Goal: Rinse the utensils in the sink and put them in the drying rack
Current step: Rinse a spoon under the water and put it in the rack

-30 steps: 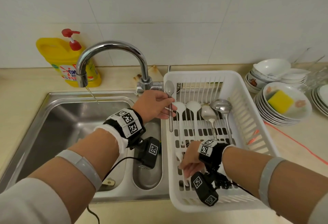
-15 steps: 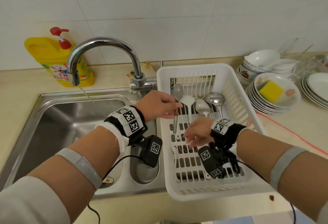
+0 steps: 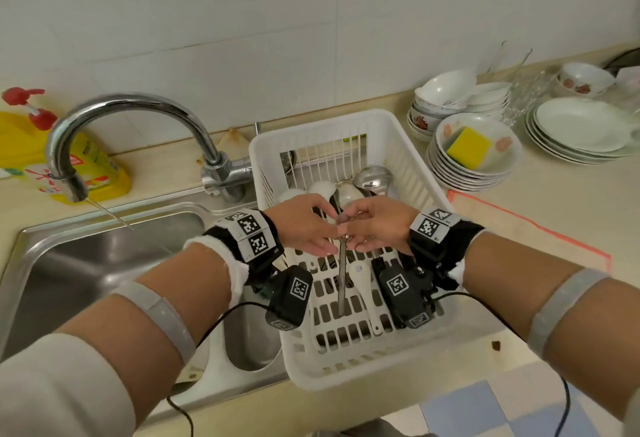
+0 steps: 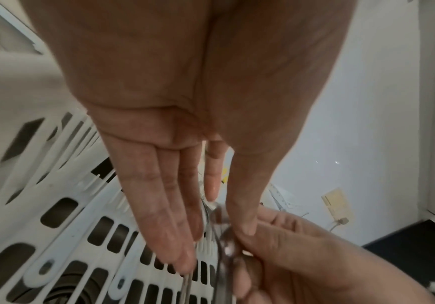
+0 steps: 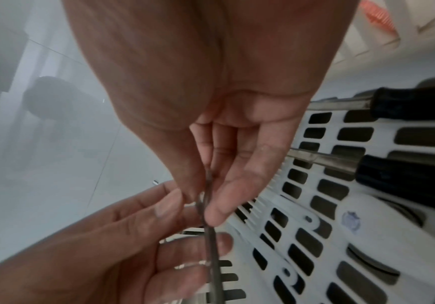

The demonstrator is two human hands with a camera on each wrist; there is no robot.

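Left hand [image 3: 304,225]: thumb and fingertips pinching slim stainless-steel spoon [image 3: 343,277] | Right hand [image 3: 375,225]: thumb and forefinger pinching same spoon, just beside left fingertips | Spoon: handle hanging below both sets of fingers, above white slotted plastic drying rack [image 3: 412,145] floor | Steel sink [image 3: 69,263]: beyond left hand

Glossy steel sink [image 3: 86,263] and spoon [image 3: 343,284]; smooth white plastic drying rack [image 3: 408,145]
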